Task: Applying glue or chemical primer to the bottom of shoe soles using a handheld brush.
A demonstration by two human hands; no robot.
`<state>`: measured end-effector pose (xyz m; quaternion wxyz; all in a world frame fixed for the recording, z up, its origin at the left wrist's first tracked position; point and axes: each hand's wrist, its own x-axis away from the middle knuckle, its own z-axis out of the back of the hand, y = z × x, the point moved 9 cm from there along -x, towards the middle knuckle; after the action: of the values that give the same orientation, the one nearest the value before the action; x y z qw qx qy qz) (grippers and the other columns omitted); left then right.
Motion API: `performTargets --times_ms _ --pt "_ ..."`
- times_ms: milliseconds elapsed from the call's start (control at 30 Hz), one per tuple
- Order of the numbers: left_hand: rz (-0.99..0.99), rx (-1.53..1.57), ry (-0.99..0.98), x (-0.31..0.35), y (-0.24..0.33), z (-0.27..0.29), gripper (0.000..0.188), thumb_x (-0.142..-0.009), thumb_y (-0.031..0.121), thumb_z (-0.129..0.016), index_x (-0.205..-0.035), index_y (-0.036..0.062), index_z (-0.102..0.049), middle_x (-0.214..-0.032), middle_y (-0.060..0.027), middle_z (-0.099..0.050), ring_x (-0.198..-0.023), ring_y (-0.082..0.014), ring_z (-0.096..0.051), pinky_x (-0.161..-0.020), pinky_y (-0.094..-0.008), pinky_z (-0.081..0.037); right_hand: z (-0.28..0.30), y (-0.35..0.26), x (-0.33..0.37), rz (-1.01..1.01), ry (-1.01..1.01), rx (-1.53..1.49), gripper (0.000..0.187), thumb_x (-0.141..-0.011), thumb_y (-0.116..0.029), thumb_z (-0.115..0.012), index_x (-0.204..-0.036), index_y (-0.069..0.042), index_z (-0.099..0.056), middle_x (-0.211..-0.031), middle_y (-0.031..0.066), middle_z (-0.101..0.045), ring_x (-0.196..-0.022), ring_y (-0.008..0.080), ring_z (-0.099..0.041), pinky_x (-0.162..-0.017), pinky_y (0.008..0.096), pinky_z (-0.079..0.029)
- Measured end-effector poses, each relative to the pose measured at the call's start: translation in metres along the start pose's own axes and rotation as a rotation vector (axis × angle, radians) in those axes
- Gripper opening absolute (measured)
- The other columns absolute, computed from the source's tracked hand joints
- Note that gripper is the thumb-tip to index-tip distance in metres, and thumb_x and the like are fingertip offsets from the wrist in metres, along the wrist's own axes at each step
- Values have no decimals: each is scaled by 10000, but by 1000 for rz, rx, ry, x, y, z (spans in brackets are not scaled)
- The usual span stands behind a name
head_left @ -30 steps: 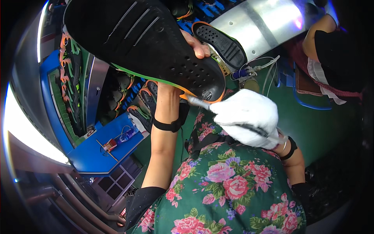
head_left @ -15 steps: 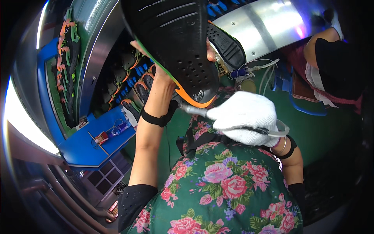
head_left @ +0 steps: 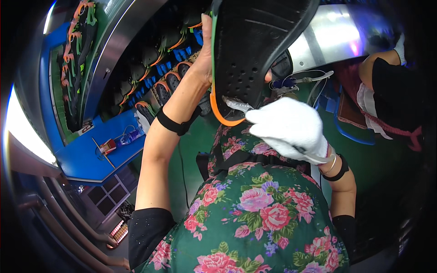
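Note:
My bare left hand (head_left: 205, 59) grips a large black shoe sole (head_left: 257, 50) from behind. Its thumb or a finger shows along the left edge, and a fingertip peeks out on the right. The sole has small holes, an orange heel rim and a green side edge. My right hand (head_left: 289, 129), in a white knitted glove, is closed around a slim metal tool (head_left: 239, 105). The tool's shiny front lies over the inside of the heel, just within the orange rim; whether it touches cannot be made out. The glove hides the handle.
Racks of similar soles (head_left: 173, 79) stand behind my left arm. A blue side table (head_left: 91, 159) holds a bottle and a small red item. A metal machine cover (head_left: 339, 34) is at the far right, with a seated person (head_left: 391, 86) beside it and thin hoses (head_left: 314, 79) nearby.
The sole has moved right and turned a little. My right hand has brought the tool from outside the heel rim to over the inside of the heel.

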<state>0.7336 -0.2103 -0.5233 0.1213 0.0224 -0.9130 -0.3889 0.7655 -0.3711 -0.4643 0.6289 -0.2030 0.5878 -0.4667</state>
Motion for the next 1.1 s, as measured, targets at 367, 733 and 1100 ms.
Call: performTargets --times_ms 367,733,1100 --pt "374 -33 158 13 -31 22 921 -920 794 -484 -1418 23 -562 -1160 -185 -725 -969 -285 -766 -798 -499 -667 -20 -3 -4 149 -199 -4 253 -777 -70 -803 -1024 -120 -786 -1083 72 -781 -941 261 -745 -780 362 -600" --pt "381 123 202 14 -46 32 970 -947 835 -342 -1453 32 -539 -1205 -203 -705 -866 -324 -765 -773 -436 -666 -9 43 -6 -276 -136 -538 121 -823 -52 -816 -943 -56 -816 -1006 83 -801 -905 210 -762 -847 323 -586" --pt "35 393 421 59 -98 54 452 -1113 360 -435 -1347 13 -607 -1347 -165 -658 -1253 -308 -634 -1120 -472 -489 54 34 -22 -124 165 30 244 -834 -71 -764 -1077 -76 -788 -1097 107 -777 -939 280 -736 -831 364 -567"
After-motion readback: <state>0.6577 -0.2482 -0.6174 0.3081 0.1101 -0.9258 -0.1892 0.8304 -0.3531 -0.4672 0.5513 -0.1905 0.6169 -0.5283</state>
